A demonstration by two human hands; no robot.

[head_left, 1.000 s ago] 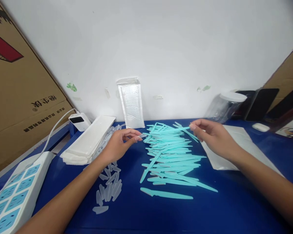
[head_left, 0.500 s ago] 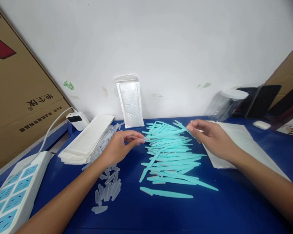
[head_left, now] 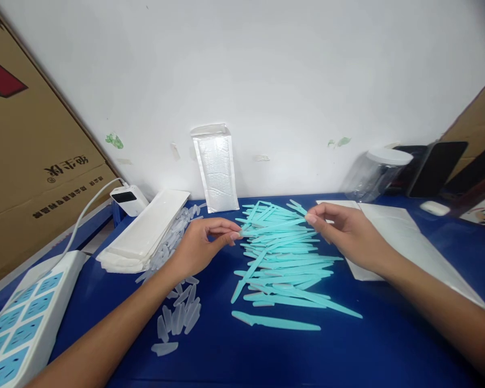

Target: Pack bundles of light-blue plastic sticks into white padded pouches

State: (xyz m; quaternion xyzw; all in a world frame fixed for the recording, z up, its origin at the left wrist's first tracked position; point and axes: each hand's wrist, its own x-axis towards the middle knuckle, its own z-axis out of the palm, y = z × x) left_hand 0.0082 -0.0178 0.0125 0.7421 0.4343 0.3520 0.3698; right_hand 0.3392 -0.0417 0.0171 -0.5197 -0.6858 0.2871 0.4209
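My right hand [head_left: 343, 231] pinches the handle end of a turquoise eyebrow razor [head_left: 275, 228] between thumb and index finger. The razor stretches leftward above a pile of similar eyebrow razors [head_left: 283, 264]. At its blade end, the thumb and fingers of my left hand [head_left: 208, 242] are closed on a small clear blade cap, mostly hidden by the fingertips. Loose translucent caps [head_left: 180, 315] lie under and beside my left forearm, with more behind my left hand. One razor [head_left: 277, 321] lies apart at the front of the pile.
White padded envelopes [head_left: 145, 231] are stacked at left; another envelope [head_left: 216, 172] leans on the wall. A power strip [head_left: 36, 312] and a white device [head_left: 129, 199] stand at far left. Flat white envelopes [head_left: 412, 242], a clear jar [head_left: 378, 172] and a phone [head_left: 438, 168] are at right.
My right hand has shifted slightly left, bringing the razor's blade end up to my left fingertips. The cap, visible in my left fingers before, is now mostly covered.
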